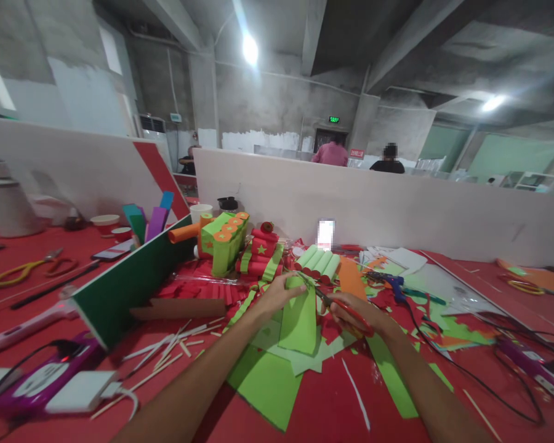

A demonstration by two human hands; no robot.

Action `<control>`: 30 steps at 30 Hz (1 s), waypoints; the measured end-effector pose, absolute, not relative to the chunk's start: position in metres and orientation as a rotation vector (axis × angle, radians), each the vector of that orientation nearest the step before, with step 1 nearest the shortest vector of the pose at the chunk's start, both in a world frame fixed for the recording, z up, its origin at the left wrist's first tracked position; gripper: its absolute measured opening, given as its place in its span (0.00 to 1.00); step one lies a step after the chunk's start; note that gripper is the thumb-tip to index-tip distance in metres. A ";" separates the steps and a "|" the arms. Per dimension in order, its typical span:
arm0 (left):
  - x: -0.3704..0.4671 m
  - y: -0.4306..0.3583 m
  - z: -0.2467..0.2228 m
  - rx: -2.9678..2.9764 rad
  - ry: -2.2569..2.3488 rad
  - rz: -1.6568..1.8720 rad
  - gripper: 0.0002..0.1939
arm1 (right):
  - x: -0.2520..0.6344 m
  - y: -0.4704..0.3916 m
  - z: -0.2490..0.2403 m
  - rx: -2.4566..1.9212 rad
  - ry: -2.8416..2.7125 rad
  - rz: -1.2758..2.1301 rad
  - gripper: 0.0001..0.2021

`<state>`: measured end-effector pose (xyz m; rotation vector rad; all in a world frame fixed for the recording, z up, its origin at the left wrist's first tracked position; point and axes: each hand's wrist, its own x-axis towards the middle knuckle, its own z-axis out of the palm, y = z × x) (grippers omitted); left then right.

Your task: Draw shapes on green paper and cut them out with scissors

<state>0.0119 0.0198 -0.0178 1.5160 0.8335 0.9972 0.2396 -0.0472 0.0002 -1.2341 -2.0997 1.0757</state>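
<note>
My left hand is closed on the upper part of a bright green paper strip, which hangs down toward me. In my right hand are scissors with red handles; their blades point up and left to the strip's top edge. Whether the blades are cutting into the paper, I cannot make out. Under the strip lie pale green paper pieces and a larger bright green sheet. Just beyond my hands is a row of pale green paper rolls, with an orange paper strip beside it.
Left of my hands stands a paper model of green, orange and red rolls, beside a dark green board. Thin sticks lie in front. A blue glue gun with its cord, and paper scraps, are at right. A white partition runs behind.
</note>
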 end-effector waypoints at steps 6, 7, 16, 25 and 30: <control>0.013 0.024 -0.023 1.544 0.884 1.042 0.24 | 0.233 -0.049 0.002 -1.271 -2.123 1.016 0.23; 0.013 0.024 -0.024 1.583 0.896 1.069 0.24 | 0.232 -0.049 0.003 -1.278 -2.123 1.008 0.22; 0.008 0.021 -0.016 1.842 0.938 1.082 0.21 | 0.237 -0.044 0.000 -1.240 -2.189 0.995 0.24; 0.004 0.021 -0.014 1.868 0.968 0.979 0.26 | 0.239 -0.043 -0.001 -1.173 -2.233 0.969 0.23; 0.004 0.024 -0.018 1.884 0.914 1.048 0.23 | 0.236 -0.044 -0.001 -1.216 -2.233 0.949 0.21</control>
